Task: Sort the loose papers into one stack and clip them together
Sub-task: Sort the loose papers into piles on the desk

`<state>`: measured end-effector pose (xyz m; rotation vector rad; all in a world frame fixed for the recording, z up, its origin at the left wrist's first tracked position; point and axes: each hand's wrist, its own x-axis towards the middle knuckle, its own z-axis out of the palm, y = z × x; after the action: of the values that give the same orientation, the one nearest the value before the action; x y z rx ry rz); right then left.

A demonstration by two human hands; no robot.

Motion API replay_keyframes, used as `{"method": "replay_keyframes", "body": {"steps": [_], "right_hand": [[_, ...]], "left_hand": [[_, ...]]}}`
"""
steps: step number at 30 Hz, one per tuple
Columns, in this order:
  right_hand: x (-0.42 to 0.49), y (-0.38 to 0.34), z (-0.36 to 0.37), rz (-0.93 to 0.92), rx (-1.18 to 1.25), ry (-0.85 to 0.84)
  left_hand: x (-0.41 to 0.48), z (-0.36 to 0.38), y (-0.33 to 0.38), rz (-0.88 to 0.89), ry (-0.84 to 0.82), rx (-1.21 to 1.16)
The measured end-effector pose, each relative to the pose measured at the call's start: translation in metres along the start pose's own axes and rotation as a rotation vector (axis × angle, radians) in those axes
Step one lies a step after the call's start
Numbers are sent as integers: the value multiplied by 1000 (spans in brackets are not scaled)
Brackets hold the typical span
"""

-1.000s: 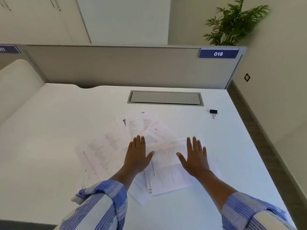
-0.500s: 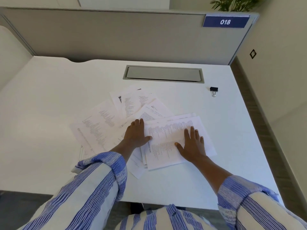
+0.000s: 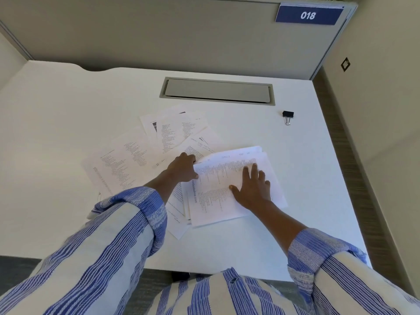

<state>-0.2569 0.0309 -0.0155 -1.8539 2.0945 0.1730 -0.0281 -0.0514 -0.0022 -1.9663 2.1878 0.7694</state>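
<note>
Several printed white sheets lie fanned over the middle of the white desk (image 3: 56,114). A loose spread of papers (image 3: 122,162) reaches to the left and far side. A rough pile of sheets (image 3: 218,196) lies nearest me. My right hand (image 3: 252,187) rests flat on this pile, fingers spread. My left hand (image 3: 183,167) is at the pile's left edge with its fingers curled against the sheets; whether it grips them I cannot tell. A black binder clip (image 3: 288,116) sits alone at the far right of the desk, away from both hands.
A grey cable-tray lid (image 3: 217,90) is set into the desk behind the papers. A grey partition (image 3: 159,35) with a blue "018" label (image 3: 308,15) closes the far side. The desk's right edge drops to the floor beside a wall.
The view has tilted down and closer to the desk. My left hand slid from lying flat on the papers to curling at the pile's left edge. My right hand stayed flat on the pile.
</note>
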Motion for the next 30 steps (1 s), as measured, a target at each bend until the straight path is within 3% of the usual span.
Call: {"method": "replay_keyframes", "body": {"steps": [3,8,14,18,21,23,25,28,30], "right_hand": [[12,-4,-15,-49,16,19],[42,-10,-61,-317,-43,218],[71,-15,-92,-447,177,10],[74,0,-83,-295,482,-24],[71,15,-74,-97,933,-107],[69,24,-69,-21,1136,-147],[66,28,-66,30,1252,-174],[63,29,-63,45,1345,-216],[62,27,-62,47,1385,-228]], "left_hand": [[3,-9,2,56,15,-34],[6,-39,15,136,13,-48],[10,-80,39,220,139,-32],[5,-97,33,158,405,-162],[-4,-91,16,-46,575,-419],[-10,-76,8,-230,548,-592],[-17,-58,2,-371,422,-754],[-29,-29,-2,-384,229,-1086],[-35,-15,1,-366,184,-1145]]}}
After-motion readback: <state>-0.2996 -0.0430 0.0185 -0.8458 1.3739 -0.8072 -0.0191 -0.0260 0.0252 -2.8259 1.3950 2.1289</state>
